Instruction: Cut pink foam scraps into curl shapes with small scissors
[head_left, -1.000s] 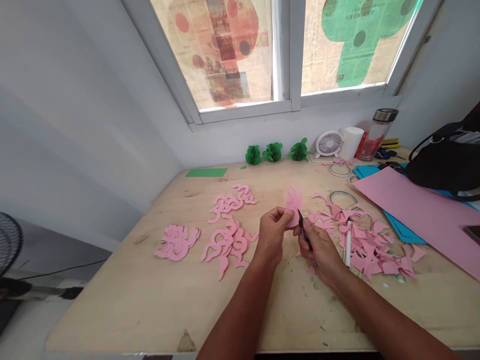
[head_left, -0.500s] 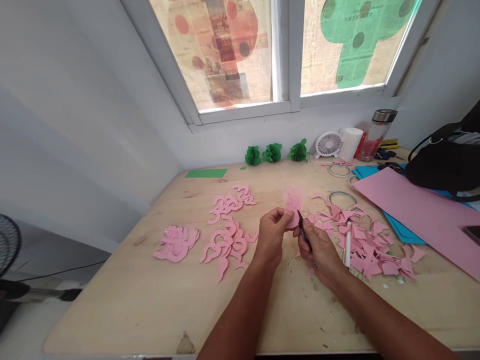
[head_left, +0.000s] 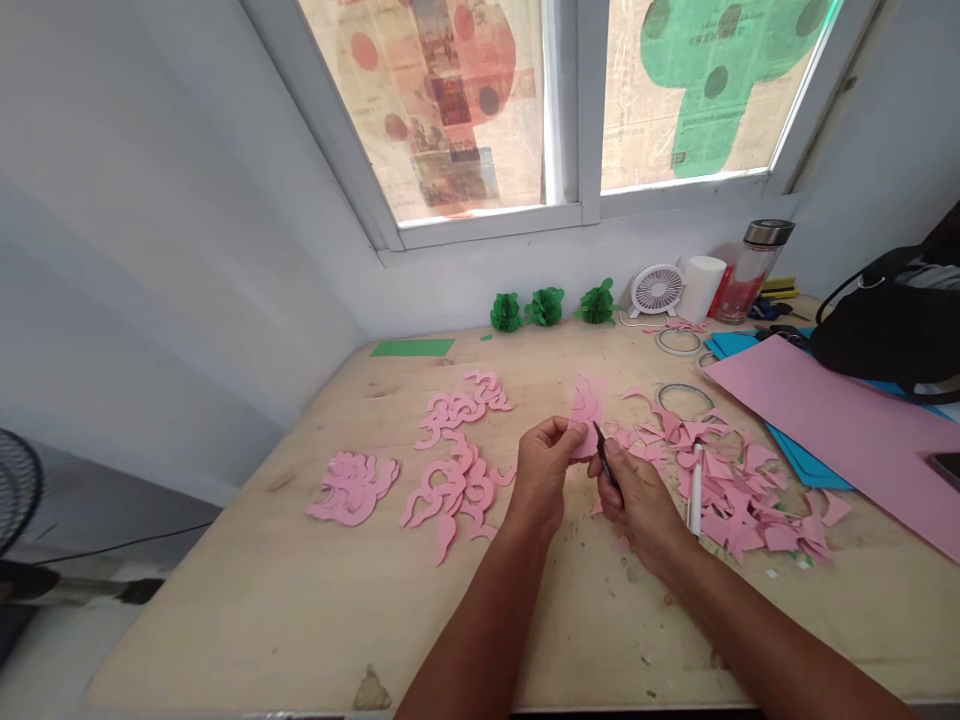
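Note:
My left hand [head_left: 546,465] pinches the lower end of a pink paper strip [head_left: 587,400], which stands upright and has curved lines drawn on it. In my right hand [head_left: 637,495] is a dark cutting tool that looks like a pair of scissors [head_left: 604,455], its tip at the paper's right edge. Fingers cover most of its handles. Left of my hands lie curly pink paper cut-outs [head_left: 450,480], with a stack of similar pieces [head_left: 356,487] farther left. Pink paper scraps [head_left: 750,500] are heaped to the right of my right hand.
A white pen [head_left: 696,490] lies on the scraps, near a tape roll [head_left: 684,400]. Pink sheets [head_left: 840,430] overlap blue ones [head_left: 806,455] at right, beside a black bag [head_left: 889,330]. Along the wall stand green paper shapes [head_left: 545,307], a small fan [head_left: 657,290] and a bottle [head_left: 756,270].
The scissors and my right hand have shifted very slightly at the paper's edge. My left hand and the paper strip stay almost in place.

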